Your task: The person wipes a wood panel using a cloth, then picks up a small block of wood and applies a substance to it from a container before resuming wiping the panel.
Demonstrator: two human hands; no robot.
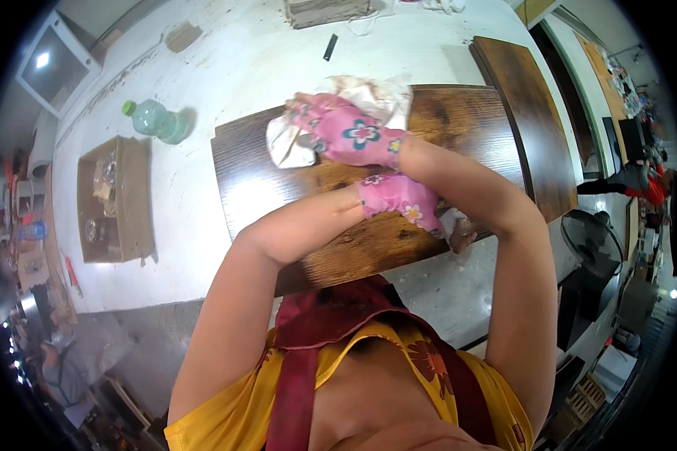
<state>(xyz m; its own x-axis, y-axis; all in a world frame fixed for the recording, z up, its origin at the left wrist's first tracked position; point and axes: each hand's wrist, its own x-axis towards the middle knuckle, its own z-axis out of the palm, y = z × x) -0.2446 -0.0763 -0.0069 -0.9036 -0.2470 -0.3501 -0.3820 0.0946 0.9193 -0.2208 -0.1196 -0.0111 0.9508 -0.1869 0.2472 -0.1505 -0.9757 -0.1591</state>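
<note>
My arms cross over a dark brown wood-grain board (459, 120), both hands in pink flowered coverings. My right hand (338, 131) reaches across to the left and lies on a crumpled white cloth (289, 146), which spreads out on both sides of it. Its fingers are mostly lost in the folds, but they seem closed on the cloth. Lower down, my left hand (414, 203) points right, under the right forearm, at the board's near edge. A brown-stained whitish bit (459, 229) shows at its fingertips; whether this is a rag or the glove's soiled end is unclear.
More brown boards (523, 113) lie at the right. On the white table (226, 68) are a green-capped bottle (158, 122), an open cardboard box (135, 199) with small parts, and a small black strip (330, 47). A fan (592, 240) stands at the right; another person (643, 180) is beyond.
</note>
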